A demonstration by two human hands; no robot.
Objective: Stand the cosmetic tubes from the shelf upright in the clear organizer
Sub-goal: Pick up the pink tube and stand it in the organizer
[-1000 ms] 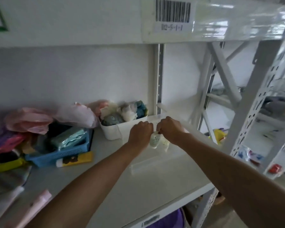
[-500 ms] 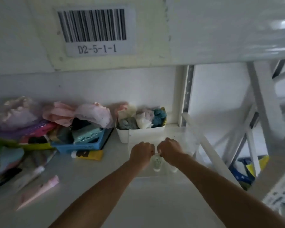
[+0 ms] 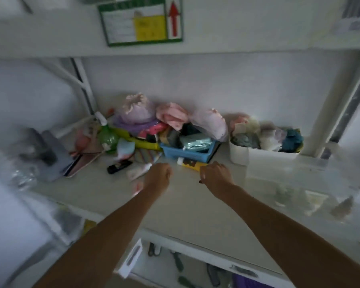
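Observation:
On the white shelf [image 3: 185,206], the clear organizer [image 3: 258,173] stands at the right, blurred, with pale tubes [image 3: 283,194] inside it. A yellow tube [image 3: 188,163] with a white cap lies flat in front of the blue basket. My right hand [image 3: 216,176] hovers just right of that tube's end, fingers curled and holding nothing. A pale pink-and-white tube [image 3: 137,171] lies left of my left hand [image 3: 158,175], which is a loose empty fist. Another pink tube [image 3: 138,187] shows partly beside my left wrist.
A blue basket [image 3: 187,153] of packets and a white bin [image 3: 239,155] of crumpled items stand at the back. Bags, a green bottle [image 3: 107,137] and a black item [image 3: 119,166] clutter the left. White uprights frame both sides, and a lower shelf shows below.
Both hands have left the tube in the organizer and moved left across the shelf toward the loose tubes. The view has swung left, so the organizer now sits at the right.

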